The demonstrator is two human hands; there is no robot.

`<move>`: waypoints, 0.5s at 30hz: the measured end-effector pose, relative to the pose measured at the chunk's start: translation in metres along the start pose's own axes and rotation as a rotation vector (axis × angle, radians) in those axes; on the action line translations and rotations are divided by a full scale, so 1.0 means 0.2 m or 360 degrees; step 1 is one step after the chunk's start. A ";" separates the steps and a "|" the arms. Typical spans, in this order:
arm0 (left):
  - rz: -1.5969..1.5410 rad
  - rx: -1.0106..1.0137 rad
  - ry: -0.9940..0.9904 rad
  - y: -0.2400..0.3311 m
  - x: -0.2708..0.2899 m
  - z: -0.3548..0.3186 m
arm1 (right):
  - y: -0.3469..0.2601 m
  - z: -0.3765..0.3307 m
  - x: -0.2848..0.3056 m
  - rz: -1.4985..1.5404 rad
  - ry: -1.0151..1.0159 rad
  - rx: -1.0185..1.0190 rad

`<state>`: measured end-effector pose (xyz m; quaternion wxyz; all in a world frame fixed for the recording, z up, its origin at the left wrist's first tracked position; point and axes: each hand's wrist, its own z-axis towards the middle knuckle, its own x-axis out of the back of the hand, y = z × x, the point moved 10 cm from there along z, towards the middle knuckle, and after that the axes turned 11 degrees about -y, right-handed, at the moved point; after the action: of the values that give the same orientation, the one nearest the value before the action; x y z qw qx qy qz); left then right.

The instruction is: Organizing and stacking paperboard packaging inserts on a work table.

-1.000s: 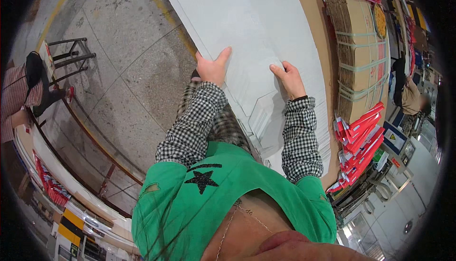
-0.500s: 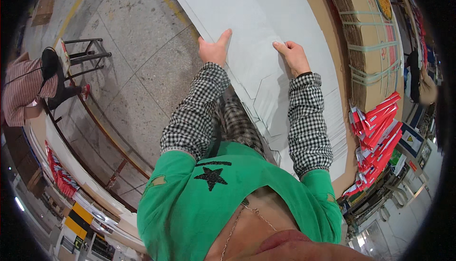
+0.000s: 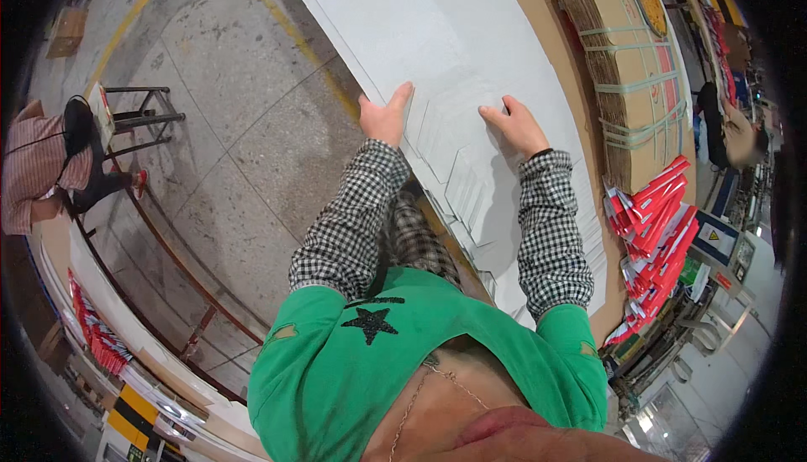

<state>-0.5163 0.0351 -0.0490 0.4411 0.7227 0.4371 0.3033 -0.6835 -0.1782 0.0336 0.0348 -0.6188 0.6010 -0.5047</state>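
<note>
A: Counting first: two hands, one stack of flat white die-cut sheets [image 3: 471, 84], one strapped bundle of brown cardboard [image 3: 630, 75], two heaps of red folded cartons [image 3: 656, 227].

B: Hands?

A: Left hand [image 3: 385, 117] flat on the stack's left edge, fingers out, thumb raised, gripping nothing. Right hand [image 3: 517, 126] palm down on top of the sheets, fingers spread and a bit curled, holding nothing either.

B: Change from half a second ago?

A: Little. Both hands on the same edge and top of the stack; the view has tipped, so a person in a striped top [image 3: 34, 168] at the left shows more.

B: Surface, room?

A: Sheets lie on a brown surface [image 3: 555, 50] running up the picture, bundle and red cartons along its right side. Grey concrete floor [image 3: 227, 126] with yellow lines on the left, a metal stool [image 3: 139, 117] there, shelving along the rim.
</note>
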 end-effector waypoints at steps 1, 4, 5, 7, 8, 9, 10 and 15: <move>-0.0128 -0.0017 -0.0003 0.00 -0.02 -0.02 | 0.01 -0.01 0.00 -0.0020 0.0000 -0.0008; -0.0235 0.0009 0.0008 -0.01 -0.01 -0.03 | -0.07 -0.07 0.02 0.0120 -0.0049 -0.0026; -0.0200 0.0028 0.0017 0.00 0.00 -0.04 | -0.07 -0.09 0.07 0.0176 -0.0071 -0.0088; -0.0203 0.0070 0.0009 0.01 0.00 -0.07 | -0.05 -0.12 0.20 0.0221 -0.0104 -0.0156; -0.0191 0.0095 -0.0004 0.01 -0.01 -0.07 | -0.04 -0.13 0.26 0.0532 -0.0161 -0.0086; -0.0198 0.0104 0.0001 -0.01 -0.01 -0.06 | -0.04 -0.13 0.28 0.0844 -0.0220 -0.0017; -0.0237 0.0059 0.0005 -0.02 -0.02 -0.06 | -0.03 -0.10 0.26 0.0838 -0.0229 -0.0022; -0.0368 0.0048 -0.0046 0.01 -0.07 -0.08 | 0.07 0.02 0.01 0.0273 -0.0164 -0.0253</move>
<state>-0.5349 0.0288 -0.0404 0.4684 0.6783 0.5158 0.2335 -0.6910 -0.1850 0.0234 0.0596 -0.5911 0.6872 -0.4182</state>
